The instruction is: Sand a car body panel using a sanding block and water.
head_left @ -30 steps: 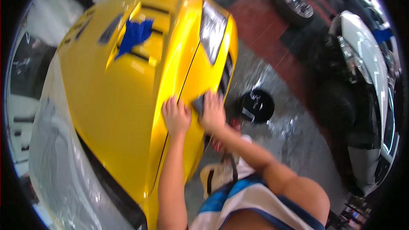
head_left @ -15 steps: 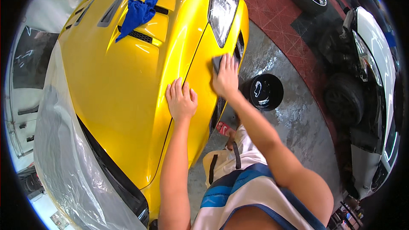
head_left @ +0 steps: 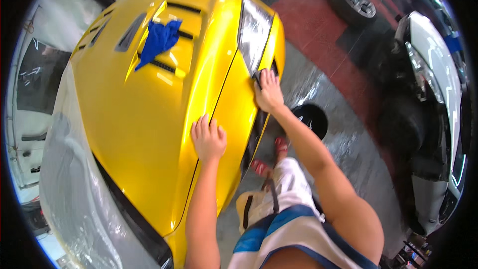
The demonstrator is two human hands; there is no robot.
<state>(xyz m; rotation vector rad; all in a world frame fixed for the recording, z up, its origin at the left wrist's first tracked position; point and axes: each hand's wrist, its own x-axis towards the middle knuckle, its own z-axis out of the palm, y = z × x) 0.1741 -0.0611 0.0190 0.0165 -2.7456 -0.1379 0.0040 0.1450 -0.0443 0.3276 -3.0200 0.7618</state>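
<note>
A yellow car's bonnet and front corner fill the left half of the view. My left hand lies flat with fingers stretched out on the yellow paint, over the bonnet seam, and holds nothing. Farther out, my right hand presses a small dark pad to the panel just below the headlight. Its fingers lie over the pad and hide most of it, so its exact kind is unclear. A crumpled blue cloth rests on the bonnet vents.
Clear plastic film covers the car's windscreen side at left. On the wet floor right of my legs stands a black bucket, partly behind my right forearm. Loose wheels lie at the far right, and a partly dismantled white car is at right.
My right hand has slid the dark pad along the panel up to the headlight's lower tip. The left hand stays flat over the seam. The whole view has shifted slightly.
</note>
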